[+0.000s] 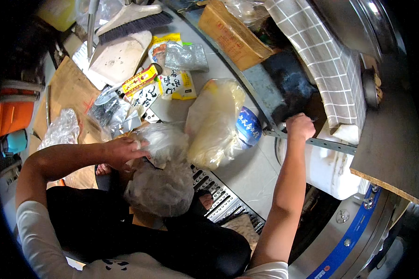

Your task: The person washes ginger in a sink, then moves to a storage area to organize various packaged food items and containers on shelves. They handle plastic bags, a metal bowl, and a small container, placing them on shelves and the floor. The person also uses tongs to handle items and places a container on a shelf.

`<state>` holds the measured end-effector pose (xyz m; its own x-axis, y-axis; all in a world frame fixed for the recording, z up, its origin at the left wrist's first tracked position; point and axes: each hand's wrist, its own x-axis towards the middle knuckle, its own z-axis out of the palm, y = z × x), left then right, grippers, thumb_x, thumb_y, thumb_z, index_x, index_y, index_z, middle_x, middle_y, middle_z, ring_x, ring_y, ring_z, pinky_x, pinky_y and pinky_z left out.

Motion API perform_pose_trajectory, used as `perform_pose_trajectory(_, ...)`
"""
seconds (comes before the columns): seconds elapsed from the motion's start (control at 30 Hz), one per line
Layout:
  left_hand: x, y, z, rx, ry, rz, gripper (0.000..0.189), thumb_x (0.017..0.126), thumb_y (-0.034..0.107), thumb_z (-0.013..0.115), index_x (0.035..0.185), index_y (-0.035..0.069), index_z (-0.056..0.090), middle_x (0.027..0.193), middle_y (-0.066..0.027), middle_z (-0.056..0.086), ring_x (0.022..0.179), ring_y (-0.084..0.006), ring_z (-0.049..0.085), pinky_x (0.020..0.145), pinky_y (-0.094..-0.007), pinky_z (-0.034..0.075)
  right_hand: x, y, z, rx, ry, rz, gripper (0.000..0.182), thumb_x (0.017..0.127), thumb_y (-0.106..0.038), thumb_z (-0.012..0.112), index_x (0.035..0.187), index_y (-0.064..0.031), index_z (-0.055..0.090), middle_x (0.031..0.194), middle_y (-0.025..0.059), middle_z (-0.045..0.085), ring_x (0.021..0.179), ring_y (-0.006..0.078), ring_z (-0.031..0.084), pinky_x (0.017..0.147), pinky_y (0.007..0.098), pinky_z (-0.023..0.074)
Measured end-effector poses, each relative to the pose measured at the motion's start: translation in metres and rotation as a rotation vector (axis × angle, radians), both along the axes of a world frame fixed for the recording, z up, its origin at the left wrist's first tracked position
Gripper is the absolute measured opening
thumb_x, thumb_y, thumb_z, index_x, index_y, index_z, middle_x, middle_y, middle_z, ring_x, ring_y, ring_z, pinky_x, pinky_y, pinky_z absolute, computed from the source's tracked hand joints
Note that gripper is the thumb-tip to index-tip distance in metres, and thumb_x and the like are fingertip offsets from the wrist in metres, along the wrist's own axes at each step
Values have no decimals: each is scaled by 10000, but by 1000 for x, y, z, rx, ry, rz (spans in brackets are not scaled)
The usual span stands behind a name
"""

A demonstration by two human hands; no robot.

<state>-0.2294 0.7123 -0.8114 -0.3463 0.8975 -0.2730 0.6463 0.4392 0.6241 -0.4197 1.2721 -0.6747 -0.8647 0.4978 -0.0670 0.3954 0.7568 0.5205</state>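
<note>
My left hand [124, 153] touches the left side of a clear plastic bag [162, 141]; its fingers are slightly spread, and I cannot tell whether they grip the film. Below that lies a bunched translucent bag [160, 190] between my knees. At the metal shelf's corner, my right hand [300, 127] is curled beside a dark bag-like thing [289, 83]; what its fingers hold is hidden. A filled yellowish plastic bag [214, 122] lies on the floor between my hands, against a blue printed tub [248, 128].
A dustpan [120, 59] and broom [136, 25] lie ahead, near yellow-and-white food packets [177, 83]. Flattened cardboard [64, 94] is at left. The metal shelf edge [242, 78] carries a cardboard box [234, 36]. A white container [330, 169], board edge [387, 185] and slotted drain cover [218, 197] are nearby.
</note>
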Motion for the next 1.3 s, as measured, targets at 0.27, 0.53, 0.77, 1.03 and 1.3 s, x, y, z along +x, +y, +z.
perform_pose_trajectory(0.27, -1, -2, -6, -48, -4, -23, 936, 720, 341, 903, 1528, 217, 447, 1625, -229, 356, 1231, -448, 587, 1053, -515, 486, 62, -70, -29, -683, 306, 116, 623, 1006, -605, 557, 1124, -24, 749, 1008, 265, 753, 1020, 429, 730, 899, 489, 561)
perform_pose_trajectory(0.53, -4, 12, -19, 0, 6, -53, 938, 710, 358, 912, 1511, 171, 460, 1573, -255, 422, 1195, -432, 614, 1019, -491, 509, 122, -125, -157, -925, -60, 218, 650, 911, -486, 745, 1240, 69, 664, 1128, 270, 738, 1044, 409, 716, 924, 444, 557)
perform_pose_trajectory(0.77, -2, 1, -13, -8, -57, -8, 1002, 783, 388, 866, 1604, 159, 338, 1358, -250, 604, 1111, -431, 653, 966, -497, 541, 141, -108, -130, -1976, 583, -415, 365, 901, -161, 686, 1195, 54, 704, 1092, 133, 744, 955, 238, 713, 863, 379, 572)
perform_pose_trajectory(1.03, -2, 5, 38, 106, -134, 415, 778, 911, 440, 769, 1567, 191, 432, 973, -173, 738, 767, -350, 735, 768, -462, 612, 184, -23, -140, -1956, 706, -676, 411, 796, -23, 603, 1179, 114, 659, 1082, 199, 721, 918, 323, 729, 829, 405, 593)
perform_pose_trajectory(1.3, -10, -1, 23, 110, -236, 593, 390, 941, 337, 734, 1252, 103, 703, 795, -123, 740, 690, -314, 729, 847, -411, 601, 208, -3, -200, -1682, 693, -736, 350, 819, 7, 708, 1149, 82, 618, 1049, 193, 712, 866, 302, 713, 770, 405, 586)
